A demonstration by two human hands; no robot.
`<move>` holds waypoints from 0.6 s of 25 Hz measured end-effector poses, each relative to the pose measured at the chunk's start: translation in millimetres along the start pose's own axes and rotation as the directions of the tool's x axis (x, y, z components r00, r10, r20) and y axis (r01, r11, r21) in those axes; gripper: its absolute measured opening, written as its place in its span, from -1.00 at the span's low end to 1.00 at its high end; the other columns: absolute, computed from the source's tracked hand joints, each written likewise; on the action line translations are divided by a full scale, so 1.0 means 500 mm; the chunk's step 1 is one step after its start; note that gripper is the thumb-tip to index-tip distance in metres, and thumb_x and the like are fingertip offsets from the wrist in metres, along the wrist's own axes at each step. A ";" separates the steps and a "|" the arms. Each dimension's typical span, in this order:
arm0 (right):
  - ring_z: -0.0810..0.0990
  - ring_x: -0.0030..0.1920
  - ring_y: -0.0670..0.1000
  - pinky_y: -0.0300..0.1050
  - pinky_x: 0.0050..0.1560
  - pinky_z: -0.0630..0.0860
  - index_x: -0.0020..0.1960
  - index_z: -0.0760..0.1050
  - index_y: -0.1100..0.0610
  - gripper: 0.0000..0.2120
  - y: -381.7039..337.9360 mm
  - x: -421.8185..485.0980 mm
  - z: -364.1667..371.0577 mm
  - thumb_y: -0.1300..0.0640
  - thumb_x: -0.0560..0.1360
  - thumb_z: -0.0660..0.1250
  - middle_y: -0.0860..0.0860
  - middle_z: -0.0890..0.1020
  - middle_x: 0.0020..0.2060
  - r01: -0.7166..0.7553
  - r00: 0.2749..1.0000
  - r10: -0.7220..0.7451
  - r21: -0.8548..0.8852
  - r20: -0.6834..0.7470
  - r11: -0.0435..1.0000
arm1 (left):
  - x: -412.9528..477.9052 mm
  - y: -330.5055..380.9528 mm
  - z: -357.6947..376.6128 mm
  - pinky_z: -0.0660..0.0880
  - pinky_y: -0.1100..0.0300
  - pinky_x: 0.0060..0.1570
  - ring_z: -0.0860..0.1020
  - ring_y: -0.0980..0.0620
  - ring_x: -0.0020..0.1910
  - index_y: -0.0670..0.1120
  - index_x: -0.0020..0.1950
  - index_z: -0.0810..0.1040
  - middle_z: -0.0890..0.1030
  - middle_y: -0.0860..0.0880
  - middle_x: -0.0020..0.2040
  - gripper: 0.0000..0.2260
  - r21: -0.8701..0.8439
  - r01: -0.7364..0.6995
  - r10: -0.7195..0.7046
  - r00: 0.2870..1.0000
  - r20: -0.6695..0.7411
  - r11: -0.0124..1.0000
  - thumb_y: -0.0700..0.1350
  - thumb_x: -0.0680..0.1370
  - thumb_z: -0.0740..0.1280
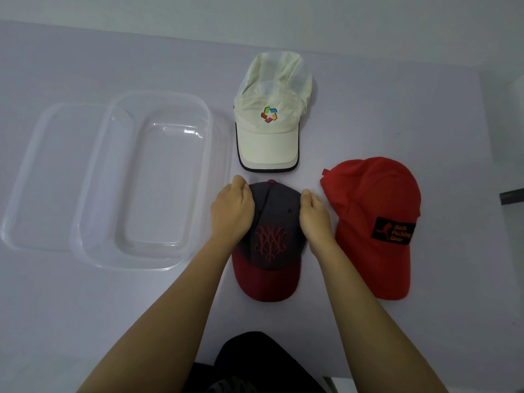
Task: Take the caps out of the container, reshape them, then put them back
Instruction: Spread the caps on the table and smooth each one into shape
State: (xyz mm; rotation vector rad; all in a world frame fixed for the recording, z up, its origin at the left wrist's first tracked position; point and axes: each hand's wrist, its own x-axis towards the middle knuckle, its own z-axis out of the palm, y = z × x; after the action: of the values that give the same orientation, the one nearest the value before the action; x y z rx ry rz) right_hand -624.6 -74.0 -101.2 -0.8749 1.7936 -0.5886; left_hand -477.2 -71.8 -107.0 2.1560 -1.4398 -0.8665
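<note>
A dark grey cap with a maroon brim and red stitched logo lies in front of me, brim toward me. My left hand grips the left side of its crown with curled fingers. My right hand grips the right side the same way. A cream cap with a coloured logo lies behind it, its crown crumpled. A red cap with a black patch lies to the right. The clear plastic container stands to the left with nothing inside.
A clear lid lies partly under the container's left side. The pale table ends at the wall behind and at a drop on the far right. My dark-clothed lap shows at the near edge.
</note>
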 end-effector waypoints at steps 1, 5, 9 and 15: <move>0.47 0.22 0.10 -0.11 0.19 0.35 0.27 0.44 0.22 -0.61 0.003 0.003 0.008 0.01 0.63 0.03 0.11 0.54 0.16 -0.022 1.000 0.023 0.060 -0.014 0.998 | 0.000 -0.001 0.000 0.40 -0.05 -0.16 0.46 -0.14 -0.25 -0.20 -0.13 0.33 0.50 -0.15 -0.24 -0.78 0.013 -0.007 0.007 1.000 -0.012 1.000 -0.13 0.58 -0.01; 0.56 -0.08 0.19 -0.04 -0.05 0.46 -0.01 0.46 0.39 -0.60 0.016 0.004 0.026 0.02 0.60 0.10 0.25 0.56 -0.15 -0.020 0.995 0.037 0.185 -0.090 0.983 | -0.004 -0.007 -0.001 0.37 -0.02 -0.19 0.42 -0.10 -0.28 -0.18 -0.16 0.32 0.46 -0.10 -0.28 -0.79 0.011 -0.026 0.026 1.000 -0.015 1.000 -0.13 0.58 0.00; 0.49 -0.10 0.05 -0.08 -0.03 0.37 -0.03 0.53 0.24 -0.63 0.012 0.002 0.022 0.06 0.63 0.02 0.05 0.53 -0.20 0.048 0.993 -0.048 0.004 -0.108 0.999 | 0.003 -0.006 -0.004 0.37 -0.01 -0.20 0.37 -0.04 -0.31 -0.20 -0.16 0.32 0.40 -0.06 -0.32 -0.78 -0.025 -0.020 0.020 1.000 0.000 0.999 -0.13 0.58 -0.01; 0.23 -0.44 -0.04 -0.11 -0.35 0.19 -0.44 0.22 0.09 -0.61 0.027 0.014 0.031 0.12 0.56 0.12 -0.01 0.26 -0.50 -0.053 0.978 0.068 0.080 -0.197 0.995 | 0.015 -0.015 -0.008 0.36 -0.01 -0.23 0.34 -0.05 -0.32 -0.21 -0.21 0.31 0.40 -0.09 -0.34 -0.80 0.005 0.009 -0.009 0.999 0.031 1.000 -0.18 0.54 0.01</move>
State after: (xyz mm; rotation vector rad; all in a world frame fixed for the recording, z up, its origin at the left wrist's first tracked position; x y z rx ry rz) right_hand -615.7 -71.3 -120.8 -0.7286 1.9581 -0.7204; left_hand -467.3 -75.8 -110.8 2.1631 -1.4496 -0.9038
